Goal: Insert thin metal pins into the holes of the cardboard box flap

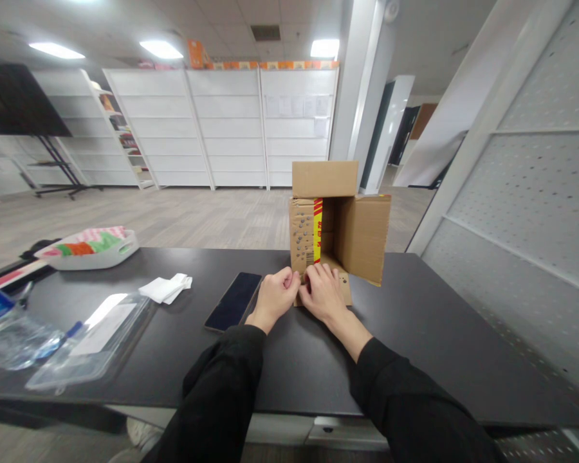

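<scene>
A cardboard box (302, 225) stands on the dark table with its opening facing me and its flaps spread up, right and down. Grey dots and a yellow-and-red strip of tape (317, 228) mark its left front flap. At the lower left corner of the box, my left hand (276, 294) is closed in a pinch; what lies between its fingertips is hidden. My right hand (324, 292) is beside it, its fingers curled over the lower front edge of the box and covering part of the bottom flap (343, 290).
Left of my hands lies a black phone (234, 301). Farther left are folded white tissues (166, 288), a clear plastic case (96, 344), a water bottle (14, 331) and a white basket (94, 255) with colourful cloth. A white perforated panel (525, 212) rises along the right.
</scene>
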`<state>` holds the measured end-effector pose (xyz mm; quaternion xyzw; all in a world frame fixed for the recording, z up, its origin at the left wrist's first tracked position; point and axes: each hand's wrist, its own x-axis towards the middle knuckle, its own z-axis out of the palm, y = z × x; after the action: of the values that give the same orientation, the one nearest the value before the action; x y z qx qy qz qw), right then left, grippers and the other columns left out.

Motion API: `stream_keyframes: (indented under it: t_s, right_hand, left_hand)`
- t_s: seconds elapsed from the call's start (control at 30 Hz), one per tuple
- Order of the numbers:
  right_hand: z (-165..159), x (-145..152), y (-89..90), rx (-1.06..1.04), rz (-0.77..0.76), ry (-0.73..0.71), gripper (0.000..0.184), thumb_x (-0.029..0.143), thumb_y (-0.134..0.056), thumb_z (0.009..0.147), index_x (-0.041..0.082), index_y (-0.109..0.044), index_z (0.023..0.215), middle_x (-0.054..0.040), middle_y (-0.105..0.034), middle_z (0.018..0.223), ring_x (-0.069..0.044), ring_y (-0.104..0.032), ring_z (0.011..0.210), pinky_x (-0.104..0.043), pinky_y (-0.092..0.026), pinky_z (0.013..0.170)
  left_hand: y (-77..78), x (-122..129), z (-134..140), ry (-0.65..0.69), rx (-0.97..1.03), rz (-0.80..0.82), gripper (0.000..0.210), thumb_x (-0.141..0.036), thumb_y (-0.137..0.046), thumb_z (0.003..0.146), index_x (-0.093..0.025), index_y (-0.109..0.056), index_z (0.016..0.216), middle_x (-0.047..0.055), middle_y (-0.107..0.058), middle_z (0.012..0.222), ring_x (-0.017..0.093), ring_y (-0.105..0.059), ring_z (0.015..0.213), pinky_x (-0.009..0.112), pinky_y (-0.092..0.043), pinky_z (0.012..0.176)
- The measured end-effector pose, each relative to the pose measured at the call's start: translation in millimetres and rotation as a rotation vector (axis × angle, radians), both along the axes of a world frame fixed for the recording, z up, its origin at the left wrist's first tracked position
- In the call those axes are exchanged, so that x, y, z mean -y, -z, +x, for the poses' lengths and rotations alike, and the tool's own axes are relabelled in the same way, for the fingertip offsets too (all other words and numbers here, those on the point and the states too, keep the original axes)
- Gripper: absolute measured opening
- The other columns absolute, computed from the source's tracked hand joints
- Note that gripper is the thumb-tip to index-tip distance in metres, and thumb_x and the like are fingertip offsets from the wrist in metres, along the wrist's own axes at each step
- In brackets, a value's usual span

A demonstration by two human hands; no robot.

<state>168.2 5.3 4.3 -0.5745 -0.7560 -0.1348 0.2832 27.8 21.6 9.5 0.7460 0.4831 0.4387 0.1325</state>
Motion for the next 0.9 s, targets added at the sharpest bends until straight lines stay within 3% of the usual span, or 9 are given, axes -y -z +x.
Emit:
stream_keyframes:
  t_s: [0.33,0.53,0.73,0.9]
  right_hand:
    - [-1,4,-4.4,-0.139,0.075,-0.049,0.005,0.018,-0.048,0.079,0.021,-0.046,0.075,-0.0039,-0.06,0.078,-0.021,-0.049,0.079,-0.034,-0.028,0.073]
    - [2,11,-11.3,-0.314,0.107,-0.131,0.008,0.016,-0.046,0.076,0.022,-0.043,0.073,-0.0022,-0.054,0.072,-0.019,-0.049,0.073,-0.032,-0.034,0.071]
    - [8,31,-19.1,-0.566,0.023,-0.212,0.007,0.017,-0.049,0.076,0.022,-0.045,0.075,-0.0007,-0.054,0.073,-0.016,-0.052,0.069,-0.028,-0.04,0.065]
    - [13,62,-9.9,-0.575,-0.116,-0.288,0.008,0.015,-0.05,0.08,0.022,-0.047,0.077,0.0009,-0.054,0.072,-0.014,-0.051,0.066,-0.025,-0.041,0.062]
  left_hand:
    - [1.5,-1,0,0.002,0.013,0.009,0.037,-0.035,-0.045,0.086,-0.02,-0.029,0.057,-0.006,-0.031,0.051,0.008,-0.027,0.05,0.022,-0.024,0.052]
    - [0.7,0,0,-0.001,0.01,0.006,0.038,-0.035,-0.045,0.086,-0.019,-0.029,0.057,-0.006,-0.032,0.051,0.008,-0.027,0.049,0.022,-0.022,0.052]
    - [0.3,0,-1,0.001,-0.001,-0.006,0.038,-0.036,-0.046,0.086,-0.02,-0.028,0.057,-0.006,-0.03,0.05,0.008,-0.027,0.049,0.023,-0.021,0.052]
    - [2.5,-1,0,-0.002,0.008,-0.011,0.038,-0.036,-0.044,0.087,-0.019,-0.027,0.057,-0.006,-0.029,0.051,0.008,-0.026,0.05,0.023,-0.022,0.053]
